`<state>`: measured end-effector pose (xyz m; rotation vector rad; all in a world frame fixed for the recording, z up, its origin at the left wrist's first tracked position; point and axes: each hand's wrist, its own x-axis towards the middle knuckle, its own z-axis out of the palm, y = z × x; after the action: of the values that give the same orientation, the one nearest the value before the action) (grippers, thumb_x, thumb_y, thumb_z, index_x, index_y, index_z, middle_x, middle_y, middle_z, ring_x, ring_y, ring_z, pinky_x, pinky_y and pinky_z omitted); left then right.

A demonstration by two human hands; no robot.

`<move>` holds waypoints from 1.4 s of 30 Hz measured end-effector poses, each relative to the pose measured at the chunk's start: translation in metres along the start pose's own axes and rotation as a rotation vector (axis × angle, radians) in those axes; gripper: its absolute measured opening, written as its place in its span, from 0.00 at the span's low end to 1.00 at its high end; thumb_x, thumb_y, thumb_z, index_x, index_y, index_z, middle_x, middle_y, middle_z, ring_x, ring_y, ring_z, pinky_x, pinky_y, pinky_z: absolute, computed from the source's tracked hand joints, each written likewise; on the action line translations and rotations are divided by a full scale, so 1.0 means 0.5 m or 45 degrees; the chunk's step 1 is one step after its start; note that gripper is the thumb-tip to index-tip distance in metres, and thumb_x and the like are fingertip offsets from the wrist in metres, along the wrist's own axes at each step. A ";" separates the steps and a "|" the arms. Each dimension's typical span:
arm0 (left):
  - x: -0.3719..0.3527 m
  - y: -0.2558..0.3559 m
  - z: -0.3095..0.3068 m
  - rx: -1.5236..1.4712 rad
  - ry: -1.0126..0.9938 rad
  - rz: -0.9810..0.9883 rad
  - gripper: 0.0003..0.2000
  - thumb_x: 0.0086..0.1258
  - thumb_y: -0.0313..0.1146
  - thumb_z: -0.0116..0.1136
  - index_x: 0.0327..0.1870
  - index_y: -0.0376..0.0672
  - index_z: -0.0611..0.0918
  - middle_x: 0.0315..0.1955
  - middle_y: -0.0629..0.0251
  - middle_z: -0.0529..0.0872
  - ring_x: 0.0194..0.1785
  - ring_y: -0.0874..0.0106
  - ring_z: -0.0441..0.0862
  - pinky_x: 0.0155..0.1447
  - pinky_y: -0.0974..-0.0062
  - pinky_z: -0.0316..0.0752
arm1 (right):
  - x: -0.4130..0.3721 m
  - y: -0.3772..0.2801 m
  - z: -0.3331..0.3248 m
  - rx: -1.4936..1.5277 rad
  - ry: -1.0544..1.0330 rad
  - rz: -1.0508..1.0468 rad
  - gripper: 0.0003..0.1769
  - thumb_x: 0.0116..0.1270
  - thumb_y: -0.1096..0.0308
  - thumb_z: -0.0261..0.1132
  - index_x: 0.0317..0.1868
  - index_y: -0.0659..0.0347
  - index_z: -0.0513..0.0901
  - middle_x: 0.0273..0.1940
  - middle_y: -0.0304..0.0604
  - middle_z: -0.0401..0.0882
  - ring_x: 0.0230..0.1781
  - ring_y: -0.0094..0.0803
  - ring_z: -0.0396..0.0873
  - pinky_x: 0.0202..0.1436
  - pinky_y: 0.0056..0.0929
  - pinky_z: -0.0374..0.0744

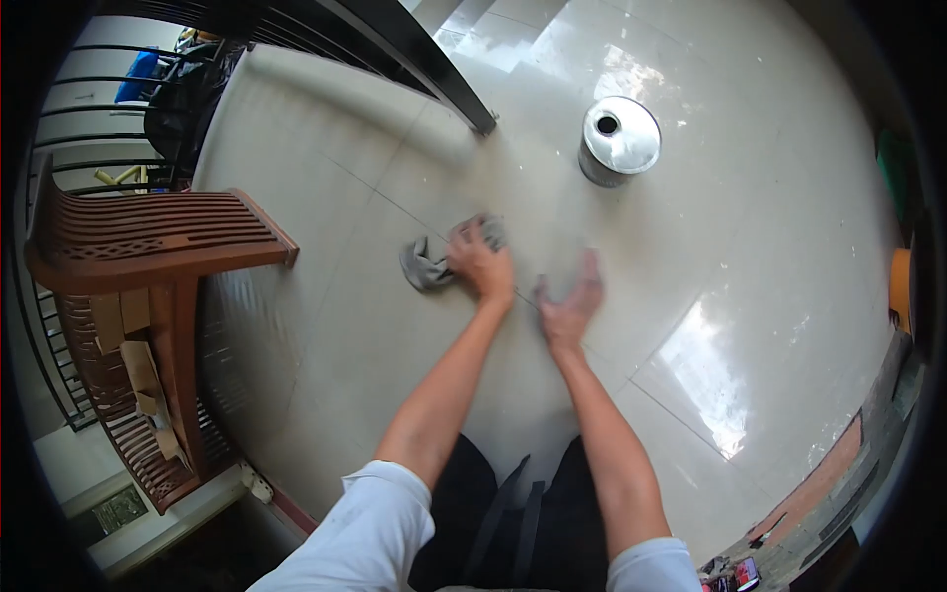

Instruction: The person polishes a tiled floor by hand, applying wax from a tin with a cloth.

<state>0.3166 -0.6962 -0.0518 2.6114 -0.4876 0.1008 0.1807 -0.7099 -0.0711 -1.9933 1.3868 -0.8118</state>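
Note:
My left hand (480, 260) presses down on a crumpled grey rag (424, 268) on the tiled floor. Part of the cloth bunches out to the left of the hand and some shows beyond the fingertips. To the right, my right hand (572, 304) hovers over or near the floor, thumb and fingers apart, with nothing in it; motion blurs its fingers. Farther out stands an upright round metal can (631, 143) with a dark round opening in its silver top, apart from both hands.
A brown slatted wooden bench (173, 259) holding cardboard pieces stands at the left. A black metal post (444, 84) meets the floor ahead, near pale steps. An orange object (899, 286) sits at the right edge, and a phone (747, 573) lies at lower right.

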 end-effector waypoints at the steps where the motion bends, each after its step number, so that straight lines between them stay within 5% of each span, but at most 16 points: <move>1: 0.021 0.046 0.017 0.021 -0.046 0.115 0.24 0.53 0.29 0.64 0.55 0.49 0.79 0.60 0.61 0.73 0.66 0.58 0.67 0.69 0.55 0.57 | 0.043 0.005 -0.015 0.062 0.070 0.073 0.54 0.51 0.54 0.77 0.75 0.61 0.57 0.72 0.55 0.60 0.74 0.49 0.58 0.77 0.47 0.57; 4: 0.048 0.102 0.048 0.123 -0.103 0.228 0.26 0.52 0.29 0.65 0.57 0.52 0.78 0.65 0.67 0.71 0.71 0.63 0.64 0.73 0.56 0.52 | 0.202 0.010 -0.081 0.179 0.092 0.189 0.69 0.42 0.55 0.84 0.77 0.64 0.48 0.75 0.58 0.53 0.75 0.55 0.54 0.76 0.48 0.59; 7: 0.054 0.108 0.081 0.144 -0.180 0.233 0.28 0.50 0.29 0.64 0.58 0.54 0.77 0.67 0.71 0.70 0.72 0.65 0.63 0.74 0.56 0.50 | 0.332 0.019 -0.082 0.190 -0.017 0.103 0.72 0.38 0.55 0.86 0.77 0.64 0.48 0.75 0.58 0.52 0.75 0.52 0.56 0.75 0.46 0.61; 9: 0.058 0.104 0.079 0.112 -0.219 0.207 0.29 0.48 0.29 0.65 0.57 0.54 0.76 0.67 0.73 0.71 0.71 0.64 0.64 0.73 0.55 0.50 | 0.404 0.022 -0.061 0.399 -0.068 -0.030 0.72 0.34 0.57 0.88 0.76 0.64 0.49 0.73 0.56 0.58 0.73 0.48 0.61 0.74 0.43 0.64; 12: 0.058 0.101 0.085 0.149 -0.222 0.206 0.30 0.46 0.30 0.65 0.57 0.54 0.76 0.66 0.74 0.71 0.70 0.64 0.65 0.72 0.56 0.51 | 0.440 0.025 -0.035 0.428 -0.357 0.199 0.70 0.34 0.59 0.88 0.75 0.63 0.52 0.68 0.54 0.65 0.70 0.44 0.65 0.73 0.41 0.67; 14: 0.059 0.103 0.087 0.159 -0.201 0.204 0.29 0.46 0.30 0.65 0.56 0.54 0.77 0.66 0.74 0.71 0.70 0.63 0.65 0.71 0.56 0.52 | 0.455 0.017 -0.021 0.480 -0.297 0.145 0.66 0.34 0.61 0.87 0.73 0.60 0.57 0.63 0.49 0.72 0.67 0.44 0.68 0.71 0.42 0.69; 18: 0.059 0.104 0.083 0.192 -0.239 0.209 0.28 0.46 0.30 0.64 0.55 0.54 0.77 0.67 0.72 0.72 0.69 0.61 0.66 0.70 0.56 0.52 | 0.559 -0.052 -0.020 0.261 -0.153 -0.298 0.61 0.30 0.65 0.85 0.71 0.54 0.64 0.64 0.45 0.73 0.65 0.47 0.70 0.71 0.42 0.69; 21: 0.062 0.107 0.082 0.180 -0.241 0.201 0.27 0.47 0.30 0.63 0.54 0.54 0.78 0.67 0.72 0.72 0.69 0.61 0.66 0.70 0.56 0.53 | 0.666 -0.071 0.001 0.210 -0.380 -0.769 0.60 0.27 0.71 0.81 0.70 0.52 0.67 0.67 0.43 0.71 0.69 0.45 0.67 0.72 0.43 0.67; 28: 0.065 0.101 0.080 0.162 -0.270 0.203 0.25 0.49 0.30 0.64 0.53 0.54 0.77 0.67 0.71 0.72 0.68 0.60 0.66 0.69 0.56 0.54 | 0.803 -0.114 0.093 -0.113 -0.500 -1.277 0.60 0.31 0.75 0.82 0.71 0.45 0.68 0.68 0.37 0.70 0.69 0.42 0.68 0.75 0.45 0.66; 29: 0.065 0.101 0.081 0.150 -0.269 0.205 0.25 0.49 0.30 0.64 0.53 0.54 0.77 0.67 0.71 0.71 0.69 0.61 0.66 0.69 0.56 0.53 | 0.806 -0.123 0.104 -0.174 -0.447 -1.364 0.55 0.36 0.70 0.82 0.70 0.51 0.68 0.65 0.42 0.73 0.66 0.43 0.71 0.73 0.44 0.69; 32: 0.065 0.100 0.084 0.147 -0.280 0.204 0.27 0.48 0.29 0.65 0.54 0.54 0.76 0.67 0.71 0.70 0.69 0.61 0.65 0.69 0.56 0.53 | 0.808 -0.153 0.127 -0.308 -0.443 -1.527 0.55 0.39 0.68 0.83 0.71 0.49 0.67 0.69 0.40 0.69 0.69 0.42 0.69 0.74 0.41 0.68; 33: 0.066 0.102 0.081 0.136 -0.285 0.198 0.27 0.47 0.29 0.65 0.53 0.54 0.76 0.67 0.71 0.70 0.69 0.61 0.65 0.69 0.56 0.53 | 0.821 -0.186 0.104 -0.374 -0.686 -1.534 0.51 0.46 0.56 0.79 0.72 0.39 0.65 0.68 0.42 0.67 0.72 0.40 0.64 0.78 0.44 0.59; 42: 0.063 0.098 0.085 0.138 -0.262 0.232 0.26 0.48 0.28 0.64 0.53 0.53 0.76 0.67 0.69 0.71 0.68 0.60 0.66 0.68 0.56 0.54 | 0.792 -0.190 0.133 -0.440 -0.725 -1.593 0.51 0.48 0.59 0.79 0.73 0.37 0.63 0.69 0.41 0.67 0.73 0.38 0.63 0.79 0.45 0.59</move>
<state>0.3279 -0.7667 -0.0627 2.6915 -0.8132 -0.0851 0.3972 -1.0500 0.0177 -2.9941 -0.1849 -0.3563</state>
